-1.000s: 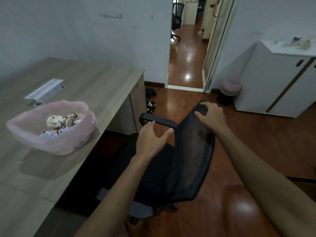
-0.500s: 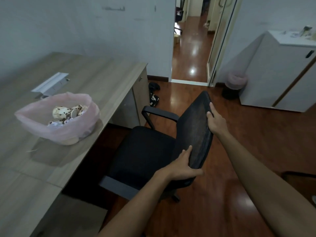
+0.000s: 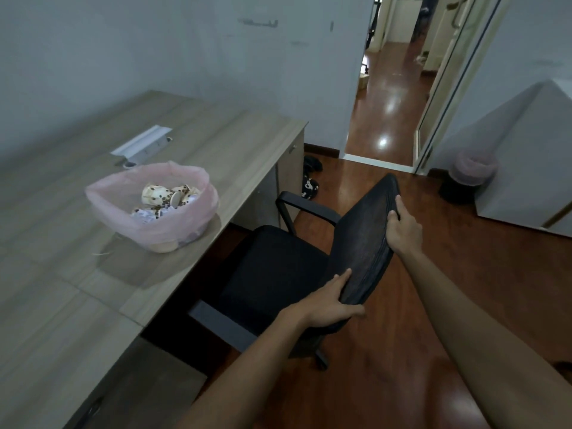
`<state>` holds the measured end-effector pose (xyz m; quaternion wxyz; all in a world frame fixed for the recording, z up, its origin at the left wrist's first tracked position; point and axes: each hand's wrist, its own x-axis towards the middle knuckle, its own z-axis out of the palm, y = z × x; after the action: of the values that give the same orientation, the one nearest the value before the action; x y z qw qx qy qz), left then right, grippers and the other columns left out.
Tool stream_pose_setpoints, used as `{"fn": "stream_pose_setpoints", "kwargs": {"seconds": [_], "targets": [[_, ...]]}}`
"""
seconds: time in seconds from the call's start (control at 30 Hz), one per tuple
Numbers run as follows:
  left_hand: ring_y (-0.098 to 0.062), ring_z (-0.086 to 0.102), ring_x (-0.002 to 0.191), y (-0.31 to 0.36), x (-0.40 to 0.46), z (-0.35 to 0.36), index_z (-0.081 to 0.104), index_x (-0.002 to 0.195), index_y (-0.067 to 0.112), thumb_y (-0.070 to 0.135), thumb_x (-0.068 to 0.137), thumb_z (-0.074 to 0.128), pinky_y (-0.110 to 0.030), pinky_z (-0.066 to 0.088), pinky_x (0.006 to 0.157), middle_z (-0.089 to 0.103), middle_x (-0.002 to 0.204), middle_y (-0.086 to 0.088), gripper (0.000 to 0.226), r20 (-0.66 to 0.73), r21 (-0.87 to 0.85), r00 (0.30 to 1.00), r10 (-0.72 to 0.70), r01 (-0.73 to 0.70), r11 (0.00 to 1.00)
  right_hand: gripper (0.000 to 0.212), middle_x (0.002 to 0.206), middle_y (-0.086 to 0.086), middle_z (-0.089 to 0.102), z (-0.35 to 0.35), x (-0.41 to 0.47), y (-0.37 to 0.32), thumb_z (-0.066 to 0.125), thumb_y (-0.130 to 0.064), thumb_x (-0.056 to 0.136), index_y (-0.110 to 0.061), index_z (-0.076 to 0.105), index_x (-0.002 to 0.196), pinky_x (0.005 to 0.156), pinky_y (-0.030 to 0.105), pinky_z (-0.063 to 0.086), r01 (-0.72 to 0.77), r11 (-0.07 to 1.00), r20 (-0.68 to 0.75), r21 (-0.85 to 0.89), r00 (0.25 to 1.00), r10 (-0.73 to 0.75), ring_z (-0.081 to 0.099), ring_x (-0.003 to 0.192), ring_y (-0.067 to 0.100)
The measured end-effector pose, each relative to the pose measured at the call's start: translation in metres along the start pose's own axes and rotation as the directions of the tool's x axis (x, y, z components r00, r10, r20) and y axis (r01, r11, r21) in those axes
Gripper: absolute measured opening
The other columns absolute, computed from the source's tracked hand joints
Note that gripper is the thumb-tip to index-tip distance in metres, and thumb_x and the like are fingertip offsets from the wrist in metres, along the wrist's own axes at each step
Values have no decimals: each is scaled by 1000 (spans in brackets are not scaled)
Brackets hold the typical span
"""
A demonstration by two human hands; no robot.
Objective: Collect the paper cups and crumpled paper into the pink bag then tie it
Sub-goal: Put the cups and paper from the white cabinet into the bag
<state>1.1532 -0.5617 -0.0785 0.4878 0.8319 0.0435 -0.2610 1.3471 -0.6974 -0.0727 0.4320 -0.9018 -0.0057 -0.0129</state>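
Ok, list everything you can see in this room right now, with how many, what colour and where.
desk: one, light wood, left
pink bag: one, open, on the desk near its front edge
paper cups: several, cream with brown spots, in the bag
crumpled paper: white, in the bag; count unclear
cable tray: one, white, on the desk behind the bag
chair: one, black, beside the desk
bin: one, dark with pink liner, on the floor by the cabinet
cabinet: one, white, right
shoes: dark, on the floor by the desk
hands: left hand on the chair back's lower edge, right hand gripping its side edge
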Motion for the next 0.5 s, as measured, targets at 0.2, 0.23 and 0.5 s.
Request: {"fn": "stream_pose_setpoints", "kwargs": {"seconds": [0.2,0.23,0.5], "targets": [[-14,8,150,-26,0,-41,5,154,40,75,70,63,-44,14,121,3,164,8,108,-52,-176,997,-50,40,984,47,132,14,61,45,12,-36,35,-30,105,-32,31,152,80,22,34,-10,999,23,37,1000,9,60,109,33],[-14,9,149,-30,0,-46,7,154,40,75,69,64,-44,13,121,4,164,8,108,-53,-236,997,-60,46,971,47,134,14,59,51,15,-41,35,-30,105,-32,31,152,82,22,35,-5,999,27,42,1000,4,59,109,33],[-16,25,144,-63,-6,-103,17,153,42,65,72,70,-41,20,120,20,160,7,99,-94,-422,988,-123,72,904,49,137,17,56,109,32,-86,33,-31,105,-32,27,153,108,41,37,12,999,83,32,996,-14,51,123,39]]}}
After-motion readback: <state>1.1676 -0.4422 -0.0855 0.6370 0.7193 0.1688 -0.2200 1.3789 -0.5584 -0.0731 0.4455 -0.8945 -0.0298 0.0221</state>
